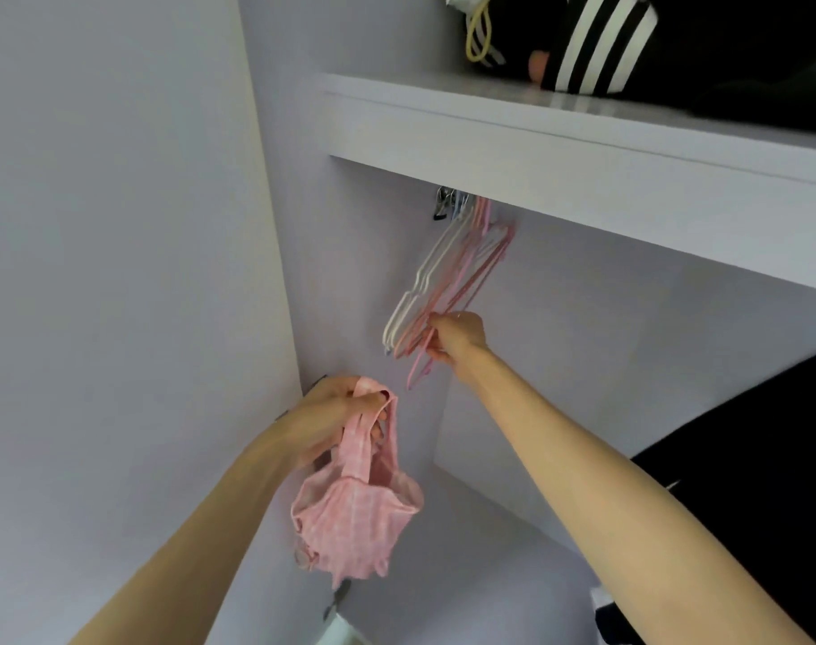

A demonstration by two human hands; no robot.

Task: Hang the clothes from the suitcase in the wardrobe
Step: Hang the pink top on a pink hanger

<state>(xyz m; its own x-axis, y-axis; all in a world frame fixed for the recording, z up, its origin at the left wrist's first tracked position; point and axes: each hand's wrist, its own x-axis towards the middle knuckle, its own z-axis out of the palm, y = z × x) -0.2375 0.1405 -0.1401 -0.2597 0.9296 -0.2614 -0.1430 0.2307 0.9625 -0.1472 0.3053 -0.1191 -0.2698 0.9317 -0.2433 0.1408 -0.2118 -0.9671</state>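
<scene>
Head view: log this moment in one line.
left hand: holds pink top | right hand: grips pink hanger | top not hung

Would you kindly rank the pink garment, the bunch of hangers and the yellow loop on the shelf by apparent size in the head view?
1. pink garment, though it is nearest the camera
2. bunch of hangers, a close second and farther away, so the order is unsure
3. yellow loop, clearly smallest

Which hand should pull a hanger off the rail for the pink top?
The right hand. It already grips the bottom of the pink hangers hanging under the shelf. The left hand is lower and busy holding the pink top by its straps.
</scene>
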